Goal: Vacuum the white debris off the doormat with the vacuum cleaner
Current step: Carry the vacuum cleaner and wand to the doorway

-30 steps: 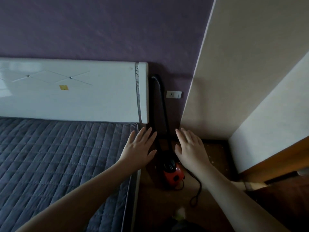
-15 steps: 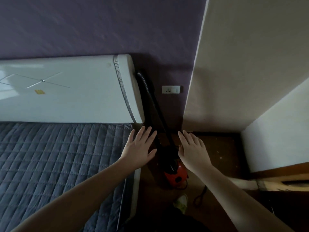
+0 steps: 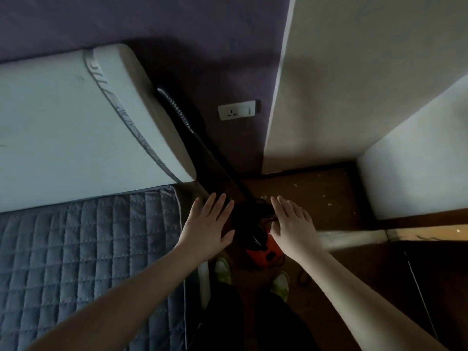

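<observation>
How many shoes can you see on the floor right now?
2. One white-and-green shoe sits beside the bed edge, below the left hand; the other white-and-green shoe is under the right forearm, near the orange vacuum cleaner body. Both are partly hidden by dark trouser legs.

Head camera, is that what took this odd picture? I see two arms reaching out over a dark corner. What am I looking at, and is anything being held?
Yes. There is no machine here: a person wears one wide camera on the head, looking forward and down, so you see their own arms and, at the bottom, their shoes.

The left hand and right hand are both spread flat with straight fingers. Neither holds anything.

Between and below them stands the vacuum cleaner, with an orange body and a black tube that leans up along the purple wall. White specks lie scattered on the brown floor beyond the right hand.

On the left are a grey quilted bed and its white headboard. A wall socket sits on the purple wall.
</observation>
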Available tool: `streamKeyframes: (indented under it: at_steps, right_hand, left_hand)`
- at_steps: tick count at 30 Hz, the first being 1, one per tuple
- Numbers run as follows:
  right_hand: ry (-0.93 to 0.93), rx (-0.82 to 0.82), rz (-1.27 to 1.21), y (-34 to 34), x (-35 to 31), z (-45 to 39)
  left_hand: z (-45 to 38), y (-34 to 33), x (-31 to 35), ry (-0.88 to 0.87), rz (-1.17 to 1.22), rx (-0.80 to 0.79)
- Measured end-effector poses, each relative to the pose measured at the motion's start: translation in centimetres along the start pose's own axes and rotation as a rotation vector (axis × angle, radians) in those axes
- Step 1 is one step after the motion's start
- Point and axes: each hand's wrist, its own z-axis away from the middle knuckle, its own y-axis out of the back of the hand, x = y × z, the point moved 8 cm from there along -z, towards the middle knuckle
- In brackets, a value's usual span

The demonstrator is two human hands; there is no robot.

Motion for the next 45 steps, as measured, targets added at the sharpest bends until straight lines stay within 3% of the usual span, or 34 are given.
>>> streamKeyframes:
  at_steps: [10,15,23,35,39,45]
  right_hand:
    - [-0.178,-0.148,-0.079,-12.2,2.5,-6.4]
    - [-0.212,-0.259,-0.071,-19.0,4.4,-8.4]
    - [-0.184,-0.335,-0.042,-28.4,8.3,-11.3]
    - [-0.251,-0.378,-0.115,-39.2,16.6,-17.6]
    - [-0.357,-0.458,-0.170,-44.3,19.9,-19.0]
    - [-0.461,-0.458,-0.337,-50.3,24.1,-20.4]
  left_hand:
    - [-12.3,-7.1,-0.3,-0.268,-0.100,-0.027]
    - [-16.5,-12.0,-2.4,-0.285,-0.110,-0.019]
    - [-20.9,-19.2,0.7,-0.282,-0.039,0.004]
    - [-25.5,-34.1,4.0,-0.311,-0.026,-0.165]
    - [-27.2,-36.8,4.8,-0.329,0.019,-0.119]
    - [-30.1,-35.7,6.3,-0.445,0.056,0.197]
